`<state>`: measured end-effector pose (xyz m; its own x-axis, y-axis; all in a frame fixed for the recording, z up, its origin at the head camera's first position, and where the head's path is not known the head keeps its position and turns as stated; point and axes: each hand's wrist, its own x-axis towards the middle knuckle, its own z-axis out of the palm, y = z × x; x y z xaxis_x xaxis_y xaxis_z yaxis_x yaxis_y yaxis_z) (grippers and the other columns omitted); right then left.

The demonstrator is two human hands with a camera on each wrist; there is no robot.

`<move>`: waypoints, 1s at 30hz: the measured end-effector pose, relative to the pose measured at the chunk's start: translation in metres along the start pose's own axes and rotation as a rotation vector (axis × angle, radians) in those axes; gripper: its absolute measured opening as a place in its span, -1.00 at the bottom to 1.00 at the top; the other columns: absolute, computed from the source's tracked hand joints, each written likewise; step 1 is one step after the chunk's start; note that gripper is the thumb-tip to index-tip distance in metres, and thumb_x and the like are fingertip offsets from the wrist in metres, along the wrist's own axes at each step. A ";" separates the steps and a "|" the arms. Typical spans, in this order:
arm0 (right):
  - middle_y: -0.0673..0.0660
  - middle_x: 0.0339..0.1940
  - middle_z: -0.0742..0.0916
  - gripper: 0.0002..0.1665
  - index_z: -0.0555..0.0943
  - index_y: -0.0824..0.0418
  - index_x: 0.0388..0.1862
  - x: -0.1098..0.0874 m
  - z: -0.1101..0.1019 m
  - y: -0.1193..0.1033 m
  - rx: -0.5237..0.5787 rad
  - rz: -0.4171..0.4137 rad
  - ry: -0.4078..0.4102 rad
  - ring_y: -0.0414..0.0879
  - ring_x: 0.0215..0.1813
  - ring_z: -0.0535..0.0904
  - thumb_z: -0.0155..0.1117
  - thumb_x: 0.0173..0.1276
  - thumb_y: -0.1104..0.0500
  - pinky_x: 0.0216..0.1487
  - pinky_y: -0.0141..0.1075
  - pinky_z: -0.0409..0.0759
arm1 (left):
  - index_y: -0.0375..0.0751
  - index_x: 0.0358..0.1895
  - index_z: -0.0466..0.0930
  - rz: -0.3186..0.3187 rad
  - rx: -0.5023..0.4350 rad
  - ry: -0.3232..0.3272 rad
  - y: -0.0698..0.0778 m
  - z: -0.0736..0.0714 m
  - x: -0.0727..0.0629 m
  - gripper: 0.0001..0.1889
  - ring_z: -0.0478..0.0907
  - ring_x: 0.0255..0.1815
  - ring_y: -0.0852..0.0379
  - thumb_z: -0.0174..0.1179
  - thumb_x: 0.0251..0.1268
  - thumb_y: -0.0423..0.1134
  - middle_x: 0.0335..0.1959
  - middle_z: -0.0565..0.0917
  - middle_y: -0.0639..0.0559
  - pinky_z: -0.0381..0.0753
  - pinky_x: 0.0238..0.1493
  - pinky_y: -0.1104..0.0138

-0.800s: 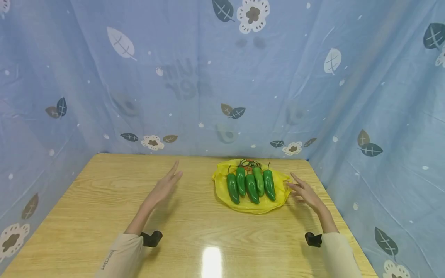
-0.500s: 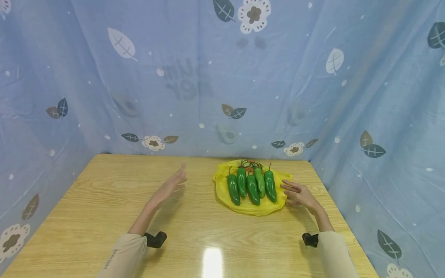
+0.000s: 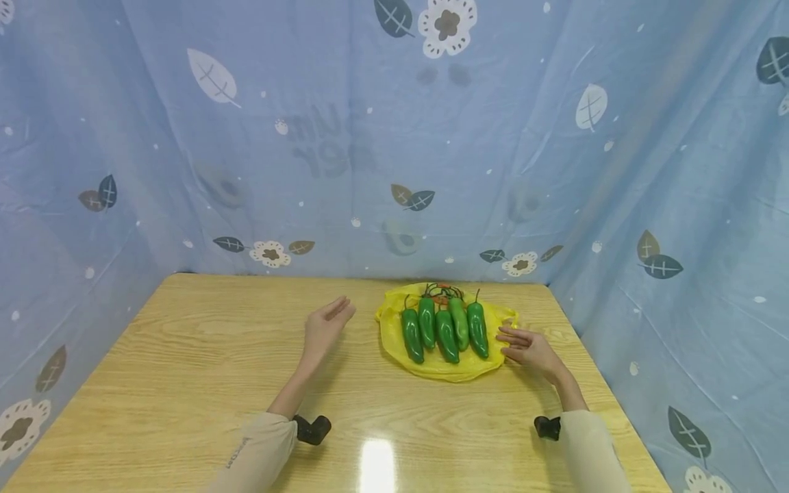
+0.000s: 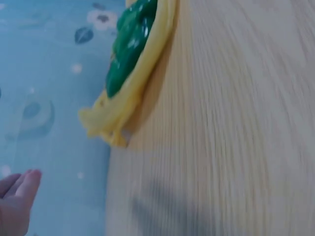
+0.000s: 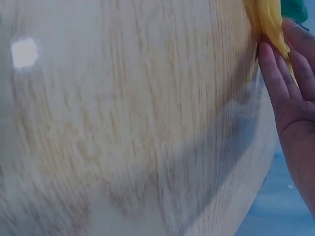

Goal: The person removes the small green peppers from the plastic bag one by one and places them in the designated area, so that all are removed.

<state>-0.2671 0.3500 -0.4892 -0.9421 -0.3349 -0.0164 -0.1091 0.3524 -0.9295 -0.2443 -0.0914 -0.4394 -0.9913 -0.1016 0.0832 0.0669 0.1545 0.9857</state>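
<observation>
Several glossy green chili peppers (image 3: 446,335) lie side by side on a spread yellow plastic bag (image 3: 431,370), stems pointing to the back. My right hand (image 3: 531,350) is at the bag's right edge. In the right wrist view, the edge of the yellow bag (image 5: 269,19) runs between the fingers (image 5: 275,73) and thumb of that hand, which pinch it. To the left of the bag, my left hand (image 3: 323,330) hovers over the table, apart from the bag and holding nothing. The left wrist view shows only its fingertips (image 4: 27,189), with the bag (image 4: 128,101) farther off.
The wooden table (image 3: 185,370) ends at a blue patterned curtain (image 3: 345,171) at the back and sides. The bag sits near the table's back edge. Small orange-red bits (image 3: 440,299) show among the pepper stems. A black wrist camera (image 3: 313,430) is on the left wrist.
My left hand has moved right, toward the bag, and turned. My right hand has moved slightly left onto the bag's right edge. The peppers lie as before.
</observation>
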 end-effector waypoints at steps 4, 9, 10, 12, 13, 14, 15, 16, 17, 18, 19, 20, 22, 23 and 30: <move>0.50 0.23 0.48 -0.33 0.24 0.50 0.38 0.002 0.001 0.001 -0.010 0.001 0.023 0.40 0.23 0.40 0.21 0.34 0.36 -0.03 -0.30 0.65 | -0.41 0.21 0.46 0.060 -0.078 0.085 -0.001 0.022 -0.003 -0.50 0.52 0.18 -0.13 0.26 0.28 -0.21 0.17 0.55 -0.26 0.56 0.11 0.25; 0.48 0.19 0.52 -0.32 0.27 0.50 0.36 0.000 0.002 0.002 -0.031 0.001 0.054 0.38 0.21 0.42 0.26 0.32 0.33 -0.06 -0.42 0.63 | -0.48 0.16 0.49 0.080 -0.174 0.142 -0.005 0.050 -0.010 -0.53 0.55 0.13 -0.17 0.30 0.21 -0.33 0.10 0.59 -0.31 0.57 0.08 0.29; 0.48 0.18 0.53 -0.32 0.29 0.50 0.35 0.000 0.002 0.003 -0.036 -0.002 0.061 0.36 0.20 0.44 0.27 0.31 0.33 -0.06 -0.44 0.62 | -0.50 0.15 0.49 0.075 -0.197 0.154 -0.006 0.056 -0.011 -0.52 0.56 0.12 -0.18 0.31 0.19 -0.34 0.09 0.59 -0.33 0.57 0.08 0.29; 0.48 0.17 0.54 -0.34 0.30 0.51 0.34 0.001 0.003 0.003 -0.043 -0.007 0.072 0.32 0.19 0.47 0.27 0.30 0.34 -0.05 -0.47 0.60 | -0.53 0.14 0.48 0.075 -0.242 0.180 -0.009 0.069 -0.013 -0.52 0.56 0.11 -0.20 0.33 0.15 -0.38 0.07 0.59 -0.36 0.57 0.10 0.29; 0.48 0.17 0.54 -0.34 0.30 0.51 0.33 0.001 0.003 0.003 -0.051 -0.012 0.074 0.30 0.18 0.49 0.27 0.31 0.35 -0.05 -0.48 0.60 | -0.54 0.13 0.48 0.076 -0.263 0.195 -0.011 0.075 -0.013 -0.51 0.56 0.11 -0.21 0.33 0.14 -0.40 0.07 0.58 -0.38 0.56 0.10 0.29; 0.47 0.16 0.55 -0.35 0.32 0.51 0.33 0.001 0.004 0.002 -0.053 -0.010 0.082 0.27 0.17 0.51 0.27 0.30 0.35 -0.06 -0.48 0.60 | -0.54 0.13 0.48 0.072 -0.287 0.213 -0.012 0.082 -0.014 -0.52 0.56 0.11 -0.21 0.33 0.13 -0.42 0.07 0.59 -0.37 0.56 0.11 0.29; 0.47 0.15 0.56 -0.36 0.33 0.51 0.32 0.001 0.005 0.002 -0.052 -0.006 0.092 0.25 0.16 0.52 0.27 0.30 0.36 -0.06 -0.48 0.60 | -0.55 0.13 0.48 0.070 -0.312 0.236 -0.014 0.088 -0.014 -0.52 0.56 0.10 -0.21 0.33 0.12 -0.44 0.06 0.59 -0.37 0.56 0.11 0.29; 0.47 0.15 0.56 -0.36 0.32 0.51 0.32 0.001 0.005 0.002 -0.060 -0.008 0.094 0.24 0.15 0.53 0.27 0.30 0.36 -0.06 -0.48 0.60 | -0.55 0.13 0.48 0.068 -0.334 0.260 -0.015 0.094 -0.014 -0.52 0.56 0.10 -0.20 0.33 0.12 -0.47 0.05 0.59 -0.37 0.56 0.11 0.30; 0.47 0.15 0.56 -0.36 0.33 0.51 0.32 0.001 0.006 0.001 -0.056 -0.001 0.098 0.23 0.16 0.53 0.27 0.30 0.36 -0.07 -0.47 0.61 | -0.55 0.13 0.48 0.068 -0.354 0.285 -0.015 0.100 -0.015 -0.53 0.57 0.09 -0.20 0.32 0.11 -0.49 0.04 0.60 -0.37 0.57 0.10 0.31; 0.47 0.15 0.56 -0.36 0.33 0.50 0.32 0.002 0.006 0.001 -0.055 0.005 0.102 0.24 0.16 0.52 0.27 0.30 0.36 -0.07 -0.47 0.61 | -0.56 0.12 0.48 0.072 -0.374 0.313 -0.016 0.105 -0.015 -0.54 0.57 0.08 -0.20 0.30 0.11 -0.51 0.03 0.60 -0.37 0.58 0.09 0.31; 0.46 0.15 0.56 -0.36 0.33 0.50 0.32 0.002 0.007 0.000 -0.051 0.013 0.106 0.25 0.16 0.51 0.27 0.30 0.36 -0.07 -0.46 0.62 | -0.56 0.11 0.49 0.077 -0.388 0.341 -0.016 0.110 -0.015 -0.55 0.58 0.07 -0.20 0.30 0.11 -0.53 0.02 0.61 -0.37 0.59 0.08 0.31; 0.46 0.16 0.56 -0.36 0.33 0.49 0.32 0.002 0.007 0.000 -0.042 0.024 0.111 0.27 0.17 0.50 0.28 0.29 0.36 -0.08 -0.45 0.62 | -0.56 0.10 0.50 0.083 -0.400 0.366 -0.017 0.114 -0.015 -0.57 0.59 0.05 -0.20 0.29 0.10 -0.55 0.01 0.62 -0.37 0.60 0.07 0.31; 0.46 0.17 0.56 -0.35 0.32 0.49 0.33 0.001 0.008 -0.001 -0.041 0.033 0.109 0.30 0.18 0.48 0.28 0.29 0.36 -0.06 -0.45 0.61 | -0.59 0.07 0.50 0.103 -0.416 0.392 -0.018 0.123 -0.015 -0.58 0.59 0.04 -0.23 0.29 0.09 -0.58 -0.01 0.62 -0.40 0.60 0.07 0.27; 0.46 0.17 0.56 -0.34 0.32 0.49 0.33 0.001 0.008 -0.001 -0.038 0.039 0.111 0.30 0.19 0.48 0.28 0.29 0.36 -0.06 -0.46 0.61 | -0.60 0.05 0.51 0.111 -0.420 0.398 -0.018 0.127 -0.016 -0.59 0.59 0.03 -0.25 0.29 0.07 -0.58 -0.02 0.62 -0.42 0.60 0.07 0.25; 0.48 0.13 0.57 -0.36 0.33 0.54 0.30 0.000 0.008 0.000 -0.051 0.000 0.118 0.26 0.14 0.54 0.28 0.28 0.38 -0.04 -0.48 0.60 | -0.56 0.07 0.50 0.041 -0.391 0.352 -0.028 0.152 -0.024 -0.54 0.57 0.06 -0.21 0.31 0.02 -0.61 -0.01 0.62 -0.38 0.55 0.14 0.16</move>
<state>-0.2640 0.3429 -0.4921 -0.9725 -0.2311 0.0303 -0.1227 0.3974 -0.9094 -0.2400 0.0566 -0.4913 -0.8937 -0.4372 0.1004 0.2084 -0.2064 0.9560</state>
